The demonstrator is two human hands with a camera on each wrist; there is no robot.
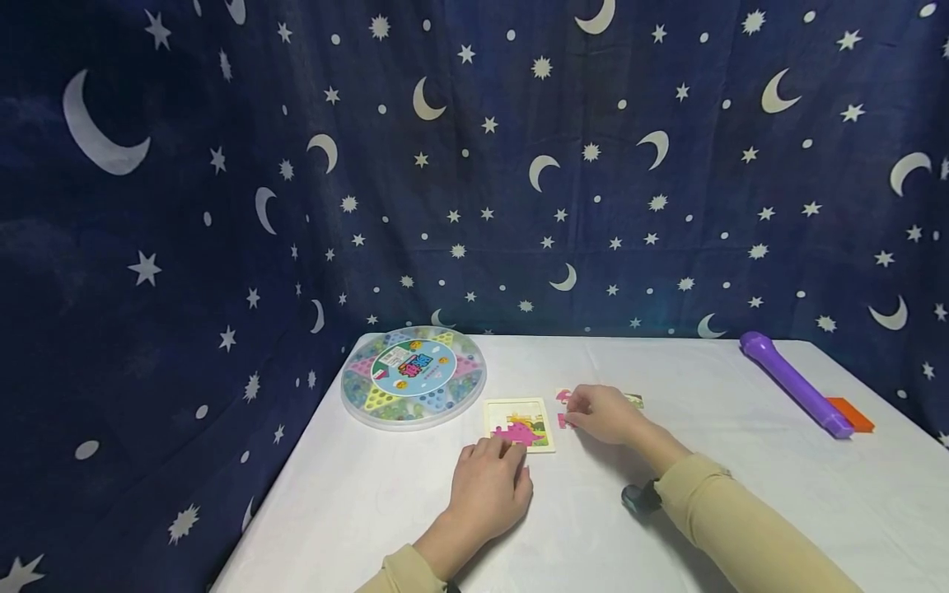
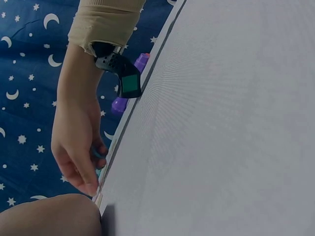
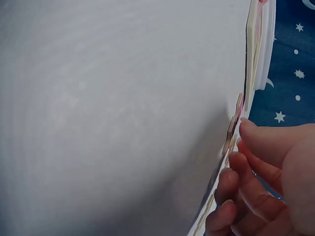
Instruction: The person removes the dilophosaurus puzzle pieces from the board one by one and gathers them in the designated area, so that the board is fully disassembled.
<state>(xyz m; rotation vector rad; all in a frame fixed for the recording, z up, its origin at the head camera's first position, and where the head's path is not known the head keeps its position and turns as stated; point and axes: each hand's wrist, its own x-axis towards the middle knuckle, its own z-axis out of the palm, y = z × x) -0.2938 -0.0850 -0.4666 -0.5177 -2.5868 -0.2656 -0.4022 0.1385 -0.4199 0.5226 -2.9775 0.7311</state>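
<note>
A small square puzzle tray (image 1: 549, 442) with a pale frame lies on the white table, holding a picture with a pink dinosaur (image 1: 521, 433). The fingertips of my left hand (image 1: 489, 486) rest at its near edge, fingers bent and relaxed. Just right of the tray, my right hand (image 1: 604, 414) reaches down over loose puzzle pieces (image 1: 562, 421) and partly covers them. Seen from the right wrist, my thumb and forefinger stand slightly apart, right beside thin pieces (image 3: 229, 133) on the tabletop. The other fingers of that hand curl loosely.
A round marble board-game box (image 1: 413, 377) lies left behind the tray. At the far right, a purple stick-shaped toy (image 1: 797, 385) lies by an orange flat piece (image 1: 853, 414). Another piece (image 1: 634, 400) shows beyond my right hand. A dark star-and-moon curtain (image 1: 519, 206) borders the table.
</note>
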